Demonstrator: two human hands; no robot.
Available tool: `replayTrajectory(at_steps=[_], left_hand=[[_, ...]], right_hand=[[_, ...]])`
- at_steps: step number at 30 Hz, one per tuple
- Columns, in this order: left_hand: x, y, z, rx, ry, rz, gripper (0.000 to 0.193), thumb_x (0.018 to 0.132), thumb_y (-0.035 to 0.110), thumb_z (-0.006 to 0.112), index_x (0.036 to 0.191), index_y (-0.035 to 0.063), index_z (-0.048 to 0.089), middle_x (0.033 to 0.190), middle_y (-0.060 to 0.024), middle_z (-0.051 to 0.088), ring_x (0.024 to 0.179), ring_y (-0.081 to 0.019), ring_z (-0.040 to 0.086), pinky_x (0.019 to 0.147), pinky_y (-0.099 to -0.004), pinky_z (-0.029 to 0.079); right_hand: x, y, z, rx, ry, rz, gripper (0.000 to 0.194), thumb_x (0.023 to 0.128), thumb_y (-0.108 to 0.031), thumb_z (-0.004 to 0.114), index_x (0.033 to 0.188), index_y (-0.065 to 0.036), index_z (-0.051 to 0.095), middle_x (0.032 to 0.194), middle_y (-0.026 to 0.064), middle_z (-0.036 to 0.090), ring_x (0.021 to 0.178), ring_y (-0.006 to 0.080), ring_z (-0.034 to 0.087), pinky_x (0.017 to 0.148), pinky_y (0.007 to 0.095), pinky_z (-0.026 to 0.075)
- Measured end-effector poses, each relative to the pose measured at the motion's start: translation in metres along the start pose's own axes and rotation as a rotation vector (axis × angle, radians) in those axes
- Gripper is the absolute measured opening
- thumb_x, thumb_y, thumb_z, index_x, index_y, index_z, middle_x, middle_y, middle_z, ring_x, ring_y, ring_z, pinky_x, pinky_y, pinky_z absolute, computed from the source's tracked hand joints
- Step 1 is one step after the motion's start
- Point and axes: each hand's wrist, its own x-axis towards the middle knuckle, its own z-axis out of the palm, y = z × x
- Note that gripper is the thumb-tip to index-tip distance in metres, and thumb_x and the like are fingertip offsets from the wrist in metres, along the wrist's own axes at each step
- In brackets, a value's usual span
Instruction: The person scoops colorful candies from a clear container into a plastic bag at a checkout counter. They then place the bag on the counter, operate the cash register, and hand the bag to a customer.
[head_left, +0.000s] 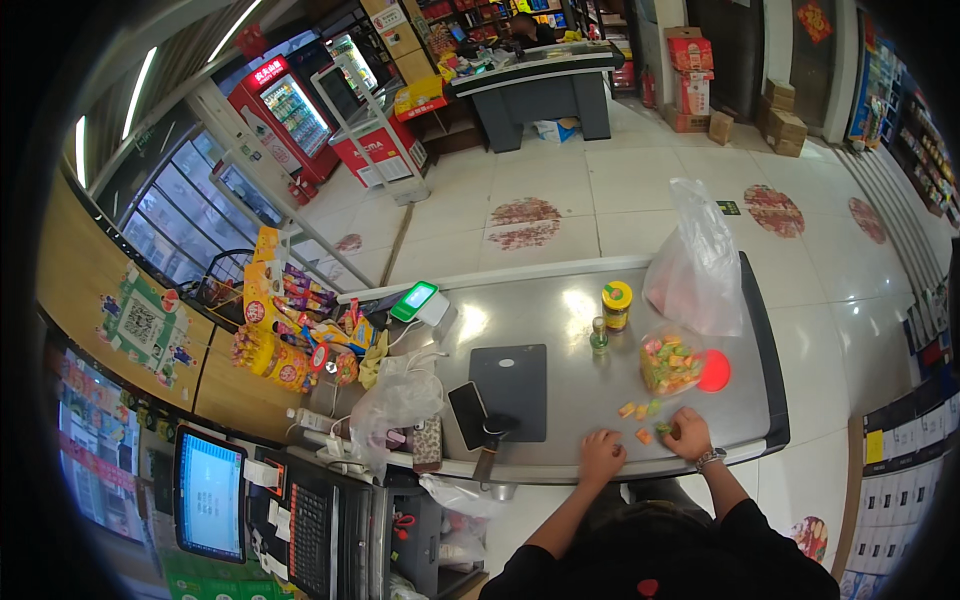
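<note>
On a metal checkout counter (562, 390), my right hand (686, 435) has its fingertips at a small green wrapped piece (663, 428); whether it grips the piece, I cannot tell. My left hand (601, 454) rests near the counter's front edge, its fingers curled; what is inside is hidden. Between and beyond the hands lie several orange and yellow wrapped pieces (643, 436). Behind them a clear plastic jar (670, 361) holds many more green and orange pieces. Its red round lid (713, 370) lies to the right. A yellow-lidded jar (616, 306) and a small green bottle (598, 336) stand farther back.
A white plastic bag (694, 262) stands at the back right. Left of my hands are a dark square mat (517, 382), a black phone (468, 415) and a handheld barcode scanner (495, 431). Farther left are a payment device (417, 301), snack packs, a keyboard (310, 532) and a monitor (211, 491).
</note>
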Motion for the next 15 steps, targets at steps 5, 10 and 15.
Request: replayTrajectory(at_steps=[5, 10, 15], left_hand=[[0.0, 0.002, 0.002, 0.138, 0.05, -0.025, 0.03, 0.067, 0.023, 0.07, 0.095, 0.0116, 0.067, 0.095, -0.0051, 0.06, 0.094, -0.0261, 0.058, 0.085, -0.0424, 0.041], [-0.001, 0.007, 0.001, 0.208, 0.081, -0.048, 0.034, 0.067, 0.027, 0.071, 0.097, 0.0108, 0.067, 0.096, -0.0056, 0.061, 0.093, -0.0258, 0.058, 0.086, -0.0423, 0.041], [0.0, 0.011, -0.002, 0.209, 0.07, -0.082, 0.036, 0.068, 0.027, 0.07, 0.099, 0.0104, 0.067, 0.097, -0.0063, 0.061, 0.091, -0.0263, 0.059, 0.085, -0.0415, 0.042]], right_hand=[[-0.002, 0.004, -0.007, -0.017, -0.022, -0.1, 0.025, 0.066, -0.023, 0.074, 0.076, -0.007, 0.057, 0.082, 0.0087, 0.056, 0.078, 0.0296, 0.058, 0.067, 0.0403, 0.05], [0.003, 0.023, -0.034, -0.02, -0.148, -0.148, 0.024, 0.067, -0.024, 0.074, 0.078, -0.008, 0.06, 0.086, 0.0076, 0.057, 0.083, 0.0277, 0.059, 0.069, 0.0393, 0.051], [0.002, 0.029, -0.043, -0.104, -0.153, -0.203, 0.032, 0.071, -0.03, 0.075, 0.09, -0.008, 0.062, 0.091, 0.0089, 0.056, 0.087, 0.0284, 0.059, 0.071, 0.0402, 0.052]])
